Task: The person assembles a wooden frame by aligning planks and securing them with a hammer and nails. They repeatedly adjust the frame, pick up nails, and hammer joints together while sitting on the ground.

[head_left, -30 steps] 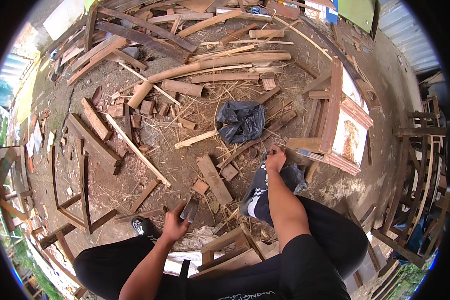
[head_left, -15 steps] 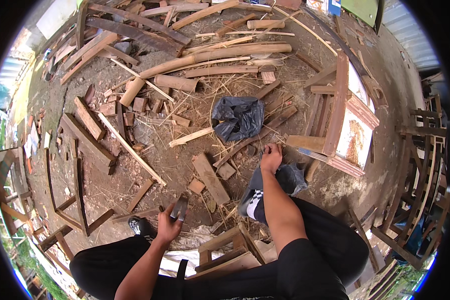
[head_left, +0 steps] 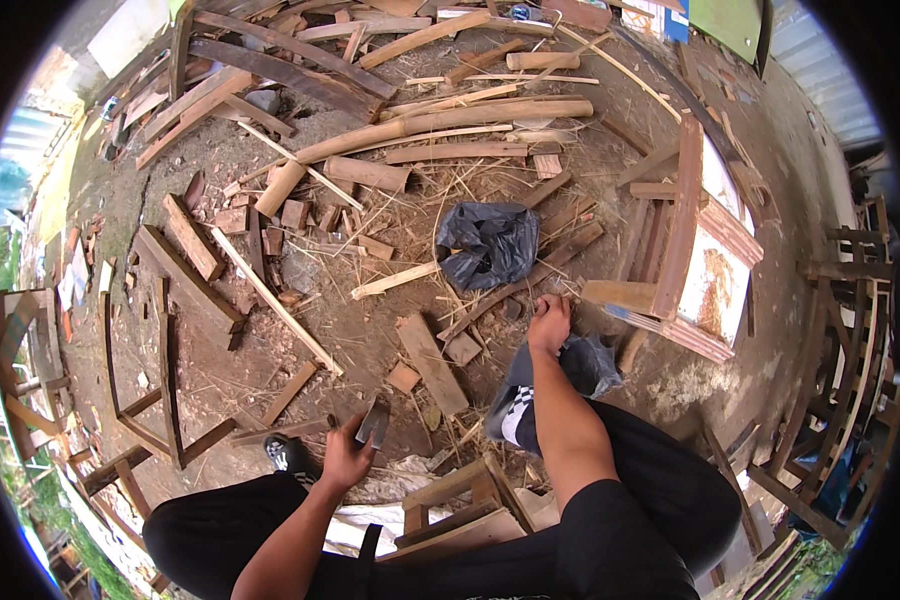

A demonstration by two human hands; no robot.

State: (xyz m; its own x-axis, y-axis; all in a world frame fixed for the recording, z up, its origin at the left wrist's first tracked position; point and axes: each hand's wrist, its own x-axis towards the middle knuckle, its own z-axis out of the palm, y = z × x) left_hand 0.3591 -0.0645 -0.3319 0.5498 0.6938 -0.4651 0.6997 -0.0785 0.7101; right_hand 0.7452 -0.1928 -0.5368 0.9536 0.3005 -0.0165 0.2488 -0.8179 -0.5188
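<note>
My left hand point(head_left: 348, 458) is closed around a dark metal tool point(head_left: 373, 425), which looks like a hammer head, though its kind is not certain. It is held low, above my left shoe point(head_left: 282, 452). Farther forward, my right hand point(head_left: 550, 325) has its fingers curled together; whatever is in them, if anything, is too small to make out. Just below that hand lies a crumpled dark plastic bag point(head_left: 592, 366), beside my right leg. A black plastic bag point(head_left: 490, 245) sits open on the ground beyond it. Between my hands lies a flat wooden board point(head_left: 432, 365).
A small wooden frame point(head_left: 460, 505) stands close between my legs. To the right is a wooden piece with a white panel point(head_left: 715, 285). Bamboo poles point(head_left: 450, 118) and timber lie across the far ground. A long pale strip point(head_left: 275, 300) and a jointed wooden frame point(head_left: 170, 380) are at left.
The whole view has shifted slightly, so the ground things appear a little to the right and lower. Both hands keep nearly the same pose; the tool in my left hand has tilted slightly.
</note>
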